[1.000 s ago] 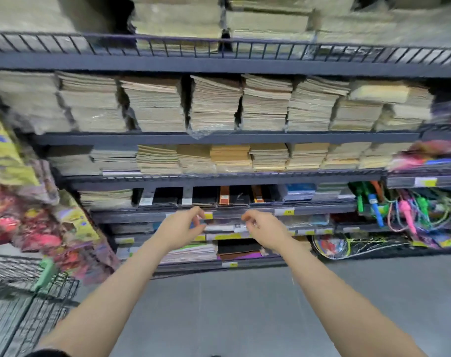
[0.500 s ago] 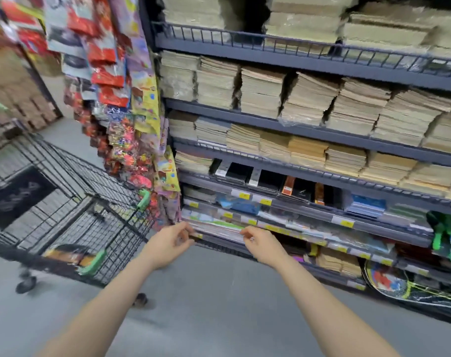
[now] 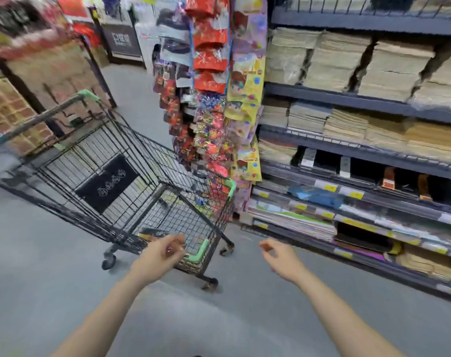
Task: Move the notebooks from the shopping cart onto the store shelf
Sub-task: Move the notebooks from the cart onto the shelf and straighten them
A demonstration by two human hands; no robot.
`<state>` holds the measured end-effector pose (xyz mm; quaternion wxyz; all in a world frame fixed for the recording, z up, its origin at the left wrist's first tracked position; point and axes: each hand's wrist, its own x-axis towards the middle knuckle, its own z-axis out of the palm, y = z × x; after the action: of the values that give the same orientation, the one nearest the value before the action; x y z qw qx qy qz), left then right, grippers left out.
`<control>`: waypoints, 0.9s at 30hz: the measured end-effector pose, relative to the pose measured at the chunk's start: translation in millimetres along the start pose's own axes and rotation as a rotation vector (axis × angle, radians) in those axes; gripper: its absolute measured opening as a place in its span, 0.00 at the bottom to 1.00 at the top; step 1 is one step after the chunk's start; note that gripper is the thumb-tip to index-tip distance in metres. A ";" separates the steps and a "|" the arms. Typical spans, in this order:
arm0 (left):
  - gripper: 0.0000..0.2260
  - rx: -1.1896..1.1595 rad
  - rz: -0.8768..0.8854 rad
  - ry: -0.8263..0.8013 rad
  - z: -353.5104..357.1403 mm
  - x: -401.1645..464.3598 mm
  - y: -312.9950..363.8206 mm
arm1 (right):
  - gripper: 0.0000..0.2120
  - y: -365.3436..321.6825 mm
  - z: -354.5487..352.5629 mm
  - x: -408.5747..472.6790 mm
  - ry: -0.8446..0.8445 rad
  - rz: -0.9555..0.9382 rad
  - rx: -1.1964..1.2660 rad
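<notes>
Two bare hands reach forward over a grey store floor, holding nothing. Left hand (image 3: 159, 256), fingers loosely curled, hovers in front of the near corner of a black wire shopping cart (image 3: 131, 161); right hand (image 3: 281, 256), fingers relaxed, hangs between cart and store shelf (image 3: 353, 99) at right. Notebooks (image 3: 152, 234) lie on the cart's floor, near corner. Colourful hanging packets (image 3: 214, 99) flank the shelf's left end.

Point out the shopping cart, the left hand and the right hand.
shopping cart (image 3: 230, 189): head view, green corner guard on its rim.
left hand (image 3: 158, 256): head view, back of the hand.
right hand (image 3: 283, 258): head view, back of the hand.
</notes>
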<state>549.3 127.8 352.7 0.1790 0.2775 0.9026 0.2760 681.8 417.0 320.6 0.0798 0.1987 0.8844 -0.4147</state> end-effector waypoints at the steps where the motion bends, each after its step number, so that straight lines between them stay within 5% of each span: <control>1: 0.08 0.004 -0.018 0.003 -13.5 -1.3 -17.3 | 0.11 -13.0 13.1 6.8 0.001 0.009 0.022; 11: 0.11 0.007 -0.112 0.001 -77.4 32.2 -135.0 | 0.08 -115.3 101.5 107.3 -0.090 -0.003 0.115; 22: 0.09 -0.050 -0.143 -0.011 -125.9 201.0 -236.2 | 0.12 -128.6 188.0 263.9 -0.209 0.160 0.148; 27: 0.09 -0.018 -0.236 -0.270 -89.4 250.6 -321.5 | 0.17 -115.7 246.8 317.2 -0.295 0.261 0.122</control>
<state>181.5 19.5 188.0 0.3321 0.2026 0.8942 0.2215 339.5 251.8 146.0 0.2493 0.2531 0.8031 -0.4783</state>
